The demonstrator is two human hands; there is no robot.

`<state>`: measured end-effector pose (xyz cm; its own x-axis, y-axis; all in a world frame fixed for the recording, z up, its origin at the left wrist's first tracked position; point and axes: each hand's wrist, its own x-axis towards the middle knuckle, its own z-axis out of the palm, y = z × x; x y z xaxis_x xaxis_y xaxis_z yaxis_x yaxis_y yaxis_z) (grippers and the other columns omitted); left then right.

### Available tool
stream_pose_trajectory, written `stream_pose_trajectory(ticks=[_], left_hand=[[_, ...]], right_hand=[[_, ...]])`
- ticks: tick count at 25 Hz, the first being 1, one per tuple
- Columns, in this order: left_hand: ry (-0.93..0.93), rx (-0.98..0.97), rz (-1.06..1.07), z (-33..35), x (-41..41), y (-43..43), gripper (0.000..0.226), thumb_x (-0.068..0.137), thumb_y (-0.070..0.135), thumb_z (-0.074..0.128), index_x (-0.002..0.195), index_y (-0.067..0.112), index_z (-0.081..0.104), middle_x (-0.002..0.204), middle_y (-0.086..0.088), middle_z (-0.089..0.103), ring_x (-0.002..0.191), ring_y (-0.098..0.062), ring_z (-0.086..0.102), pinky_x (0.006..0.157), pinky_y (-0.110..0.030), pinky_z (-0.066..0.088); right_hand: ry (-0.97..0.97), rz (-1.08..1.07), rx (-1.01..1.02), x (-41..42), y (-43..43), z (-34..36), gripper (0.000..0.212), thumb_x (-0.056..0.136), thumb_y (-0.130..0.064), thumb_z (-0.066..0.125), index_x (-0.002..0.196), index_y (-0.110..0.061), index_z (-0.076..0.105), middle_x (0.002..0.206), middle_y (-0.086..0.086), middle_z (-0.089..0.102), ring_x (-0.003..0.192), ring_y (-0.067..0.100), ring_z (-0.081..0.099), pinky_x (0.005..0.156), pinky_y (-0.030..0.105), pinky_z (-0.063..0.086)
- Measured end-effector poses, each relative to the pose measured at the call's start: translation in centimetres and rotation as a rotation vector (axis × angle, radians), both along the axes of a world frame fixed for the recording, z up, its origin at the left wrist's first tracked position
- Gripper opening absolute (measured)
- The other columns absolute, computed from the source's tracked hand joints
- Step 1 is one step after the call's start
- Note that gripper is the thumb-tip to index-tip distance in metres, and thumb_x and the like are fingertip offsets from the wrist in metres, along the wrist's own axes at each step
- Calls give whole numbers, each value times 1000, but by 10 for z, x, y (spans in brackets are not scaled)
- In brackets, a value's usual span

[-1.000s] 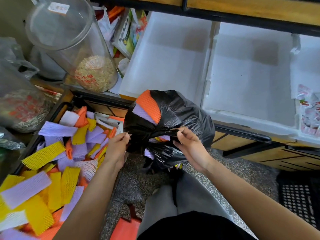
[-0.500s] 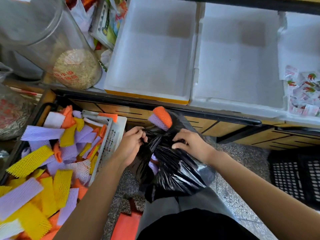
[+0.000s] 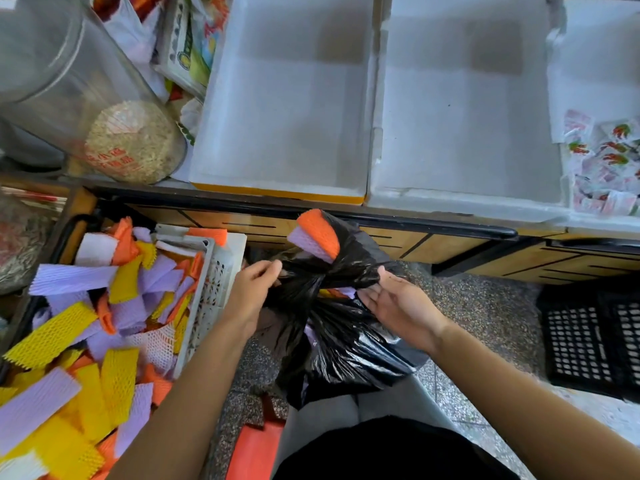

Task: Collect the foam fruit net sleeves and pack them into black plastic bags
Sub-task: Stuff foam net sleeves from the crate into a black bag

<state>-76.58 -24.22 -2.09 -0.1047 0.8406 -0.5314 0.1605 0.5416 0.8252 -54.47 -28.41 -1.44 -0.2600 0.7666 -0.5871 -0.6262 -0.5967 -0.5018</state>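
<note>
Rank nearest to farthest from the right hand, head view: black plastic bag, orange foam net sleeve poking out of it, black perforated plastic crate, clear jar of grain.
1. Black plastic bag: touching the right hand.
2. Orange foam net sleeve: up-left, at the bag's top.
3. Black perforated plastic crate: floor, far right.
4. Clear jar of grain: far upper left.

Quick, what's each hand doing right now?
Left hand: pinches the black plastic bag at its neck.
Right hand: pinches the same bag, thumb on top.

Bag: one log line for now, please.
left hand pinches bag top | right hand at bag top, grip unclear | orange sleeve pokes out | loose sleeves piled at left
</note>
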Motion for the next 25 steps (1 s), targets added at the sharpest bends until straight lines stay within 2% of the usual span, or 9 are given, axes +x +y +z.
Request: stream_pose_trajectory(ticks=[3, 5, 8, 10, 12, 16, 20, 23, 25], left_hand=[[-336, -265, 356, -2, 21, 4, 29, 98, 13, 48, 69, 10, 51, 45, 6, 47, 55, -11, 43, 61, -22, 39], [-410, -316, 421, -1, 38, 5, 29, 98, 17, 48, 70, 13, 52, 47, 5, 42, 49, -9, 41, 60, -22, 39], [-400, -248, 302, 3, 60, 3, 29, 99, 22, 46, 73, 14, 56, 54, 5, 47, 57, -12, 42, 67, -25, 37], [-361, -186, 180, 4, 73, 1, 28, 100, 20, 44, 77, 12, 58, 64, 2, 50, 62, -13, 44, 70, -27, 38], [-263, -124, 33, 2, 87, -3, 28, 100, 19, 44, 79, 10, 60, 66, 2, 54, 63, -13, 48, 72, -28, 38], [-295, -122, -119, 0, 117, -15, 24, 99, 13, 43, 81, 10, 59, 75, 3, 67, 64, -9, 55, 68, -22, 44], [-298, -194, -221, -11, 142, -28, 14, 97, 12, 48, 91, 8, 60, 90, -3, 66, 89, -19, 62, 85, -33, 50], [-324, -231, -163, -23, 148, -33, 14, 96, 11, 50, 94, 3, 61, 96, -10, 66, 97, -27, 61, 95, -49, 47], [-309, -226, -160, -29, 148, -36, 13, 95, 11, 53, 90, 5, 64, 94, -11, 66, 92, -24, 61, 92, -49, 48]], right_hand=[[-26, -57, -48, 10, 1, -2, 34, 102, -20, 28, 94, -11, 59, 83, 0, 71, 82, 12, 64, 79, 25, 49], [-243, 57, 5, 22, 1, -5, 32, 102, -25, 34, 86, -14, 59, 79, -2, 67, 76, 11, 61, 75, 25, 45], [-850, 569, 280, 47, 4, -9, 35, 91, -45, 53, 76, -14, 55, 71, -8, 53, 68, 3, 49, 69, 21, 37], [-1173, 906, 433, 61, 6, -10, 28, 89, -41, 59, 76, -16, 56, 71, -3, 56, 66, 6, 50, 62, 21, 36], [-1147, 911, 413, 71, 7, -11, 26, 93, -30, 56, 78, -10, 61, 76, 8, 61, 70, 17, 55, 67, 27, 40], [-581, 189, 91, 72, 2, -30, 25, 95, -21, 53, 91, 1, 63, 87, 8, 54, 85, 19, 47, 82, 32, 37], [-783, 209, 246, 56, -9, -41, 17, 98, -5, 42, 101, -6, 59, 93, 0, 53, 82, 9, 54, 65, 20, 52], [-944, 277, 283, 52, -11, -48, 28, 99, -6, 40, 122, -10, 55, 106, -4, 46, 90, 11, 55, 63, 25, 57], [-989, 371, 277, 50, -8, -54, 36, 99, -6, 40, 132, -14, 50, 108, -3, 43, 95, 15, 56, 66, 30, 58]])
